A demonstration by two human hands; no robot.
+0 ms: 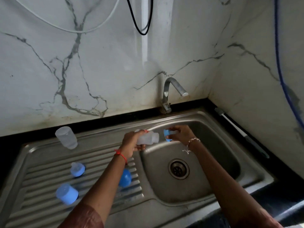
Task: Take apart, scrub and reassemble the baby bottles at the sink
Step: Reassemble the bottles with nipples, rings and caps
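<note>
On the ribbed drainboard (41,168) at left stand a clear bottle body (66,137), a blue nipple collar (77,169) and a blue cap (67,193), with bare ridges between them. A blue dome cap (125,177) sits near the basin (207,171) edge. Over the basin's back-left rim the left hand (132,144) grips a translucent bottle (148,137) lying level, open neck pointing right. Just apart, the right hand (180,134) pinches a blue collar (167,135). A brush (243,132) lies along the right wall.

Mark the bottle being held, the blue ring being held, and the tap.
held bottle (148,137): head view, on its clear body.
blue ring (167,134): head view, on its blue rim.
tap (165,94): head view, on its upright stem.
</note>
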